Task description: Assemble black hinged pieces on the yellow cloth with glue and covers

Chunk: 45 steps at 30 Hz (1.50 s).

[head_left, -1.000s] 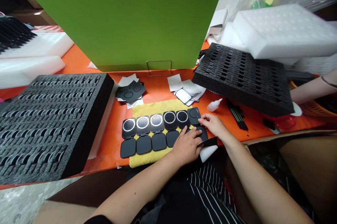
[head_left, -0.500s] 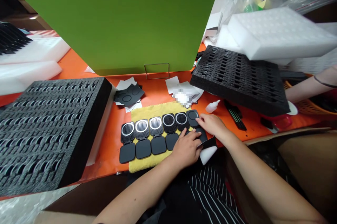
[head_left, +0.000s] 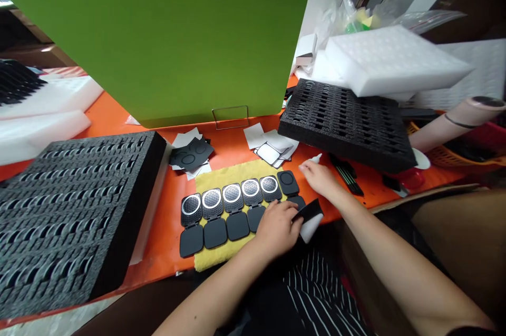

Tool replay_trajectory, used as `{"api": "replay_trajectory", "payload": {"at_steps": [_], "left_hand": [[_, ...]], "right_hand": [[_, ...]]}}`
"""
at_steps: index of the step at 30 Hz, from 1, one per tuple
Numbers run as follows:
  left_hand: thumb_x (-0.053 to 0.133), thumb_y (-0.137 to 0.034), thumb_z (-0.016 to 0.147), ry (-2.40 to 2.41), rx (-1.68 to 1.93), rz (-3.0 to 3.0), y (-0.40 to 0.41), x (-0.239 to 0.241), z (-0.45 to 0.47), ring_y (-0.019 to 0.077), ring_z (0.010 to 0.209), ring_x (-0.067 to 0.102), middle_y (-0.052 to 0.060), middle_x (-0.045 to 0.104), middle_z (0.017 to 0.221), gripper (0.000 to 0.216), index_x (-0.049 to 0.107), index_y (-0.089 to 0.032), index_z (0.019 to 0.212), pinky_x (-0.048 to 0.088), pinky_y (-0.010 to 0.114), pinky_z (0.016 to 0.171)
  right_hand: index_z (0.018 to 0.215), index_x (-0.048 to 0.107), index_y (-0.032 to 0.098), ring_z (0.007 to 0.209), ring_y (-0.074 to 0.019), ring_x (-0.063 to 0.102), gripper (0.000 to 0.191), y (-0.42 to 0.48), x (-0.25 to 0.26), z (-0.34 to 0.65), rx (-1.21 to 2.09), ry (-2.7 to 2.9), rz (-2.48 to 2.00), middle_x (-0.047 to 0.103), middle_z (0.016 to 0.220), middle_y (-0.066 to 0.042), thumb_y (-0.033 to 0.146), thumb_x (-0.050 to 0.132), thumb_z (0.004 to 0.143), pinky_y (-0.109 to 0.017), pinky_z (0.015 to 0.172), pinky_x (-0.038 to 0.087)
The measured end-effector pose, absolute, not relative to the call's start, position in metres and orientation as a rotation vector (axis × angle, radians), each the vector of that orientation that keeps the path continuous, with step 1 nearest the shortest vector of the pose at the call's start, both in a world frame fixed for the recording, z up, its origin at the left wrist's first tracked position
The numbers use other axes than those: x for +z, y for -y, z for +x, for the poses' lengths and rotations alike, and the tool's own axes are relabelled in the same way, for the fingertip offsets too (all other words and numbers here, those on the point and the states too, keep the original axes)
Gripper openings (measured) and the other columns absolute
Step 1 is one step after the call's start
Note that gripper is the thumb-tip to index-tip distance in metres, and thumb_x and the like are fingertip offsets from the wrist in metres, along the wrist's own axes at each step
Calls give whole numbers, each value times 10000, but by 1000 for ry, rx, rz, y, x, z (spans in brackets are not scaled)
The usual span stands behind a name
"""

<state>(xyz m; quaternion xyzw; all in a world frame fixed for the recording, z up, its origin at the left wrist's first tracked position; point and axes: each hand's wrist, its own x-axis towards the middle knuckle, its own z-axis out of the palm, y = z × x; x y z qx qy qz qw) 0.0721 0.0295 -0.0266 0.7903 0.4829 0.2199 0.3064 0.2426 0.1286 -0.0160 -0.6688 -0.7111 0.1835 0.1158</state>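
Note:
A row of several black hinged square cases lies unfolded on a yellow cloth point(head_left: 203, 260). Most upper halves carry a grid face and pale ring, like this case point(head_left: 212, 203); the rightmost case point(head_left: 288, 182) shows a plain dark face with a thin circle. My left hand point(head_left: 279, 228) rests over the lower flaps at the right end, pinching a black sheet point(head_left: 310, 210) with a white underside. To the right of the row, my right hand point(head_left: 321, 179) is closed over a small white squeeze bottle point(head_left: 317, 158); only its nozzle end shows.
Slotted black foam trays stand left point(head_left: 114, 178) and right point(head_left: 348, 120). Behind the cloth lie dark and white sheets point(head_left: 192, 154) and white cards point(head_left: 269, 152). A green panel point(head_left: 166, 36) rises at the back. Black strips point(head_left: 348, 175) and a pale tumbler point(head_left: 462, 120) are at right.
My right hand has left the rightmost case and moved up and right onto the bottle. My left hand keeps its place, with the black sheet now tilted up more. The view has shifted slightly.

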Motion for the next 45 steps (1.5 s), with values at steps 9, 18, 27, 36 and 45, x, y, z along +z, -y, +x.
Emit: {"api": "replay_trajectory", "payload": {"at_steps": [9,18,27,36,45], "left_hand": [[426,-319,849,-1242,951,1641,-11,-3,50,211,1119,450,60,450,1254,313,513,-211,1131,377,334,942],[519,-260,775,-1224,668,1704,24,0,28,223,1055,487,83,502,1172,477,398,-214,1234,412,375,904],[483,-279,783,-1355,606,2040,20,1,32,229,970,476,108,523,1037,337,489,-149,1094,401,382,869],[429,-417,821,-1491,741,1886,23,1,16,132,619,488,14,483,641,303,525,-176,663,391,254,584],[484,-361,810,-1417,430,2154,-1,-16,30,211,907,536,23,631,814,177,578,-214,837,398,353,812]], "right_hand": [[1000,613,233,847,-206,579,301,-36,17,212,946,1748,-1553,627,941,-62,409,458,811,-294,752,441],[1078,572,222,909,-192,579,300,-12,-5,192,1169,1906,-1474,626,987,-48,344,449,834,-323,804,466],[1078,574,189,963,-193,570,279,4,-13,175,592,2162,-1383,614,1061,-69,253,424,851,-328,852,454],[1001,486,234,810,-170,557,234,-55,17,235,631,1325,-1433,554,902,-43,348,501,797,-358,763,465],[1028,444,217,713,-135,528,354,-114,-44,200,1231,1860,-1379,522,772,10,333,566,717,-292,691,437]]}}
